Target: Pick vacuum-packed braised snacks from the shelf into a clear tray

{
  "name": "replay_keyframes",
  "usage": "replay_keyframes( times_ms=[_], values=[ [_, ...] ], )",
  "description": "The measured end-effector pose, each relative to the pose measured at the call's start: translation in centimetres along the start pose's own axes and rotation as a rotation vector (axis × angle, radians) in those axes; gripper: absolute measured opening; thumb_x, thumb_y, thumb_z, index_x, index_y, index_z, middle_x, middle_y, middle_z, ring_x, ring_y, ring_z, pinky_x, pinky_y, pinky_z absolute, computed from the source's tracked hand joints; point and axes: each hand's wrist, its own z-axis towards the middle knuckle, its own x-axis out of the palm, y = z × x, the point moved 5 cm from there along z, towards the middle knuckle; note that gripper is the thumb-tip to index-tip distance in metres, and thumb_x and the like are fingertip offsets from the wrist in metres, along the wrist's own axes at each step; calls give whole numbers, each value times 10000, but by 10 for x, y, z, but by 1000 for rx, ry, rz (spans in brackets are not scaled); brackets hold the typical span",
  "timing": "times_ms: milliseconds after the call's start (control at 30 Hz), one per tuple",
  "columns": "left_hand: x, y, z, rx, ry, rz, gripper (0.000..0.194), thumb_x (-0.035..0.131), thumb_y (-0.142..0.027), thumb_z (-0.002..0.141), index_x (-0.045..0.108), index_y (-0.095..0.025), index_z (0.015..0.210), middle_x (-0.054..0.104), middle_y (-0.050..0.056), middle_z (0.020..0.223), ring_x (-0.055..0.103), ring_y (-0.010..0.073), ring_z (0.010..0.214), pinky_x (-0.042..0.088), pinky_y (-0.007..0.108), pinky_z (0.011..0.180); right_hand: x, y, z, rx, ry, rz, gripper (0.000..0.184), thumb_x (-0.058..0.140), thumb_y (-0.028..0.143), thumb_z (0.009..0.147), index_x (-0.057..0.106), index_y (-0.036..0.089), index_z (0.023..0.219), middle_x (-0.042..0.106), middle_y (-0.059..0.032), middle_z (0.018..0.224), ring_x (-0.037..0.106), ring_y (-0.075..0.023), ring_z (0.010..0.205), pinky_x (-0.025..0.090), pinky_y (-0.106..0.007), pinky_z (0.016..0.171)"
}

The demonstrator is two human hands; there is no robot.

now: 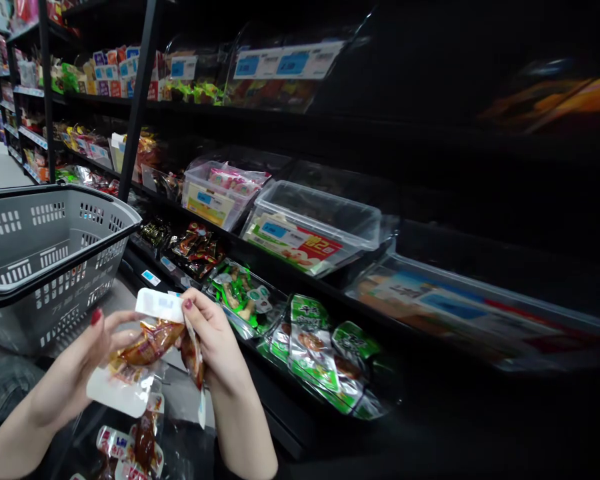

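Observation:
My right hand (213, 333) is closed, pinching vacuum-packed snacks by their white ends. One snack packet (155, 343), clear with brown glossy contents, stretches toward my left hand. A second brown packet (193, 357) hangs edge-on below my right fingers. My left hand (87, 353) has its fingers apart, with the thumb raised off the packet; its other fingers lie beside or behind the packet, partly hidden. Beneath both hands, more brown snack packets (145, 433) with white and red labels lie in a clear bin.
A grey shopping basket (80, 287) with a black rim stands at the left. Along the lowest shelf lie green-and-silver packets (313, 343) and green snack packs (237, 293). Above them is a clear plastic bin (320, 210). A black shelf post (139, 100) rises behind the basket.

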Motion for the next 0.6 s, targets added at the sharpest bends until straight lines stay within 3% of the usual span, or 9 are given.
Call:
replay_keyframes(
  times_ms=[67,133,200,300,400,500,600],
  values=[
    [6,7,-1,-165,173,-79,484,437,-528,875,617,-174,1152,671,148,1107,659,298,948,548,420,726,2,-2,-1,15,33,59,404,644,571,738,490,200,690,439,58,543,351,-80,419,253,-206,404],
    [11,12,-4,-268,311,-56,410,539,-461,841,662,-146,1074,698,145,997,680,271,846,543,363,662,5,-1,-1,-40,74,82,393,656,542,748,497,192,669,438,54,556,347,-76,446,256,-204,429],
    [14,16,-6,-296,342,-32,385,690,-414,738,686,-133,1002,711,105,843,668,193,700,507,254,587,9,3,-2,-149,120,81,396,659,524,759,503,183,632,426,46,574,350,-84,503,273,-211,478],
    [13,17,-4,-250,262,-22,380,836,-328,560,686,-121,840,667,25,649,555,80,513,411,152,481,13,6,-3,-234,195,56,406,633,557,765,517,191,633,424,37,590,363,-100,521,286,-228,490],
    [12,13,0,-126,123,95,404,861,-281,489,578,-143,741,625,-25,568,457,41,429,328,136,429,9,6,-4,-161,214,-44,374,589,576,789,596,202,783,459,26,628,364,-101,493,271,-226,450],
    [8,3,-3,40,-131,372,389,817,-216,558,466,-181,723,563,-89,519,421,25,445,289,117,449,-3,12,-5,-134,178,-135,479,542,633,786,627,202,977,448,28,617,355,-109,504,260,-228,457],
    [6,-6,-11,131,-326,605,285,727,-155,660,462,-194,756,552,-105,552,460,31,515,334,113,504,-13,19,-9,-109,174,-208,513,558,675,739,623,185,878,438,32,593,353,-113,510,258,-237,472]
  ],
)
